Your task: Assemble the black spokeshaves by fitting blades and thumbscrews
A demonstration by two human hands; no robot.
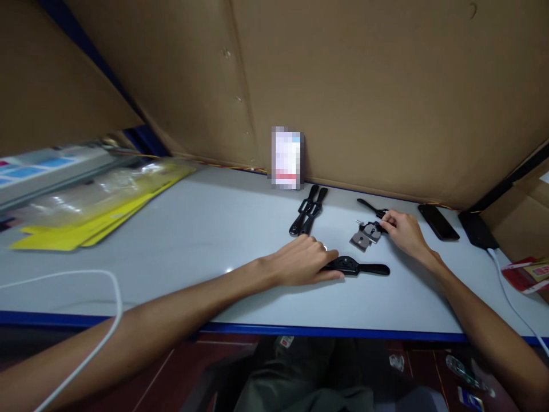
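Head view, black tools (346, 264) on pale table (180, 229), cardboard walls (364, 97), red floor (175, 380)

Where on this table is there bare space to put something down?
The widest bare patch of the tabletop lies between the yellow sheets and the paired black tools, beyond the left forearm. Another runs between the black tool at the left hand and the blue front edge. It is crowded around the right hand, with metal plates close by.

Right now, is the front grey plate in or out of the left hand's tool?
Out: the grey plate lies on the table, apart from the black tool in the left hand.
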